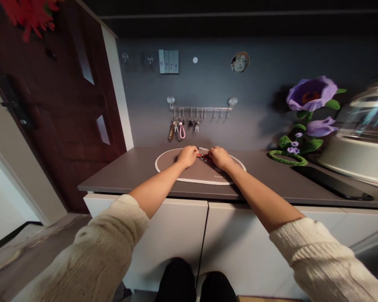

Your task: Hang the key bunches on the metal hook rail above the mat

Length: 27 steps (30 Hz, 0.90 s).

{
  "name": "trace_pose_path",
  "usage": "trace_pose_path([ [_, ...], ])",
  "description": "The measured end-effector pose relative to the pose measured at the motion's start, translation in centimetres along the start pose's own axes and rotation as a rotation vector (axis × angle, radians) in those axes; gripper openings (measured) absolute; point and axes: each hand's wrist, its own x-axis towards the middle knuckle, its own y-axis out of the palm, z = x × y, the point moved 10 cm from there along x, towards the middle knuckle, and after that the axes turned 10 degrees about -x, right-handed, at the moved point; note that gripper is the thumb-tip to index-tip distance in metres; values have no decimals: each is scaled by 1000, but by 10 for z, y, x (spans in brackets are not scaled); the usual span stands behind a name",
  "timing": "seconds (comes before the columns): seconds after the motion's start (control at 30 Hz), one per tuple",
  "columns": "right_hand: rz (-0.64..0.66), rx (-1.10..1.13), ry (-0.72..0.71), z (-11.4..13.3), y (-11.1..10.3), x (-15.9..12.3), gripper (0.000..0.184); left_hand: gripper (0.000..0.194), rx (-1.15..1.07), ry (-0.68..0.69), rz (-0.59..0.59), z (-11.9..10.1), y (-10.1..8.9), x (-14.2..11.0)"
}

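Observation:
My left hand (187, 156) and my right hand (220, 158) meet over a small red object with metal parts (204, 157), and their fingers pinch it from both sides. My fingers hide much of it, so I cannot tell exactly what it is. It lies just above an oval grey mat with a white rim (197, 178), which rests on a grey countertop (129, 172).
A wall rail (200, 108) holds hanging keys and a pink loop (182, 131). To the right stand purple artificial flowers (311, 94), a white appliance with a clear lid (355, 144) and a flat black slab (332, 182). A dark wooden door (59, 105) stands left of the counter.

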Motion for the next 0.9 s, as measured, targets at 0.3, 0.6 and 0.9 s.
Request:
trace_pose_path([
  [0.3, 22, 23, 27, -2, -2, -6, 24, 22, -7, 58, 17, -2, 5, 2],
  [0.6, -123, 147, 56, -9, -19, -2, 26, 22, -81, 112, 4, -11, 2, 1],
  [0.9, -259, 554, 13, -11, -38, -4, 18, 21, -214, 167, -41, -15, 2, 3],
])
